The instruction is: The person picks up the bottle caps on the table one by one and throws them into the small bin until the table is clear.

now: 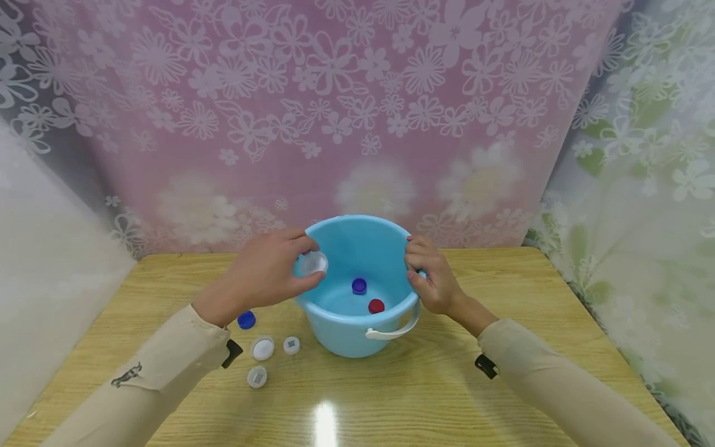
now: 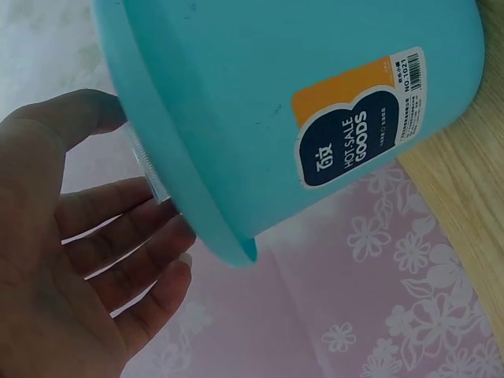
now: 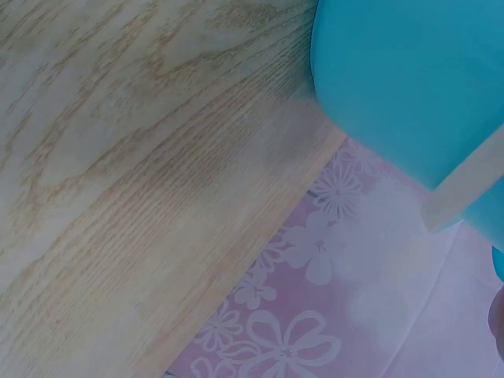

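Note:
A light blue bucket (image 1: pixel 349 335) stands on the table, its white handle (image 1: pixel 393 333) hanging down at the front right. At the bucket's left rim, my left hand (image 1: pixel 265 270) pinches a translucent white cap (image 1: pixel 314 263) between thumb and fingers. In the left wrist view only the edge of this cap (image 2: pixel 146 165) shows, close over the rim. My right hand (image 1: pixel 434 279) grips the bucket's right rim; in the right wrist view just a sliver of it appears. Inside the bucket, a dark blue cap (image 1: pixel 359 285) and a red cap (image 1: pixel 377 306) lie on the bottom.
Left of the bucket, a blue cap (image 1: pixel 246 320) and three whitish caps, one of them a larger round cap (image 1: pixel 262 349), lie on the wooden table (image 1: pixel 447 385). A pink flowered curtain (image 1: pixel 357 136) hangs behind the table's far edge.

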Action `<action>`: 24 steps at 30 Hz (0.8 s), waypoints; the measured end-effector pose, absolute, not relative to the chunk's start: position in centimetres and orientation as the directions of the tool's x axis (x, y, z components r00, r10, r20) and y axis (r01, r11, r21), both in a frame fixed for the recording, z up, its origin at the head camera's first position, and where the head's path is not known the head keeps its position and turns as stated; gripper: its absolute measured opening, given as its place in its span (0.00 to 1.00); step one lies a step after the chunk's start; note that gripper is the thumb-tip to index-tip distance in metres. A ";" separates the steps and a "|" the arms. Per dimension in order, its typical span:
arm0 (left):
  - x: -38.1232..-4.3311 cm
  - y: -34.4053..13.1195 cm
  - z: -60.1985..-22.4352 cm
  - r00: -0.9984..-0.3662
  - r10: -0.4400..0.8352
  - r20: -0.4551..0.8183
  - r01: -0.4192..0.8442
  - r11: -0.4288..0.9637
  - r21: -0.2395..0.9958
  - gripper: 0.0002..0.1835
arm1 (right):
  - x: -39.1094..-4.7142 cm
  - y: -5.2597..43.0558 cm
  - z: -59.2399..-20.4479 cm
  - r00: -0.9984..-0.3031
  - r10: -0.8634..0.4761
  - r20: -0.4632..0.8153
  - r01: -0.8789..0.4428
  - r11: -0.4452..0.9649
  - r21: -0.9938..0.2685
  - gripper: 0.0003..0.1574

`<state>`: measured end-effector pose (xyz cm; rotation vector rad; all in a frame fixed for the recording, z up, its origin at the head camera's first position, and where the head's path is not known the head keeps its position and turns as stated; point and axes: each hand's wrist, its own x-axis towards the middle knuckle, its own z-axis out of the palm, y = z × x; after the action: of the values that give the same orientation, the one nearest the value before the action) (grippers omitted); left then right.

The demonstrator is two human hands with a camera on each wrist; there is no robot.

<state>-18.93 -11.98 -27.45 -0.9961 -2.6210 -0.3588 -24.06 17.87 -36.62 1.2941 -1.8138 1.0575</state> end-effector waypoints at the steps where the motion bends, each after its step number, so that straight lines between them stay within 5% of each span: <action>1: -19.2 -11.8 -27.6 -0.704 0.607 0.367 0.683 0.720 0.119 0.19 | -24.1 17.9 -36.6 -0.289 -0.419 0.860 -0.955 0.182 -0.233 0.13; 24: -21.9 -9.2 -29.2 -0.662 0.717 0.218 0.742 0.668 0.057 0.19 | -24.0 17.9 -36.6 -0.301 -0.424 0.854 -0.950 0.211 -0.231 0.14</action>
<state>-21.88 -9.16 -29.23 -1.1939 -2.7049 -0.2095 -23.98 17.86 -36.62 1.2757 -1.8372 1.0317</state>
